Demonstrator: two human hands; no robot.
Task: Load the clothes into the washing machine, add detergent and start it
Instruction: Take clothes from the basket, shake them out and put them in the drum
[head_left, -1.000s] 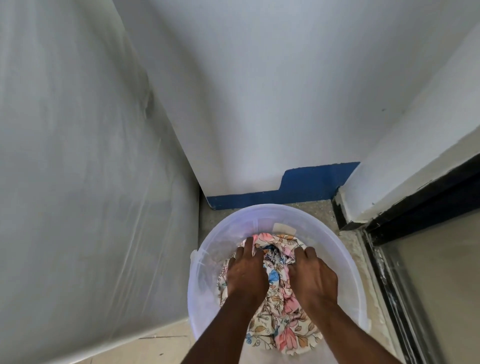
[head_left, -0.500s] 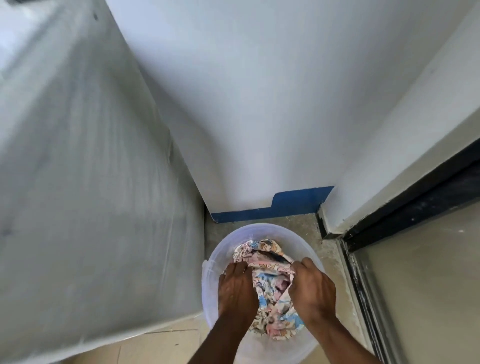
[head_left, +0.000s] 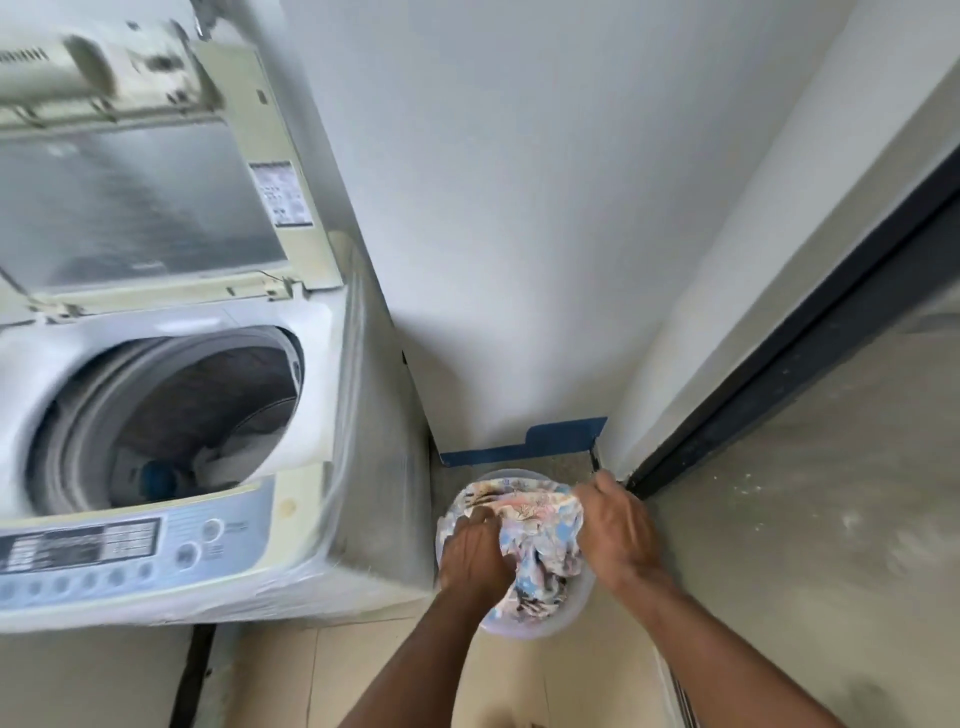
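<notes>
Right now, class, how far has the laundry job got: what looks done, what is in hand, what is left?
Done: the washing machine's lid is up and some items lie in the drum. In hand: left hand and right hand grip the floral clothes over the basin. Left: loading them, detergent, starting at the control panel.

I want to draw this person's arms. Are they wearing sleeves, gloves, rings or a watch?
No sleeves show: both forearms are bare right up to the bottom edge of the picture. The left hand and right hand wear no gloves. I can see no watch or bracelet on either wrist. The picture is a bit blurry, so a thin ring could be missed.
</notes>
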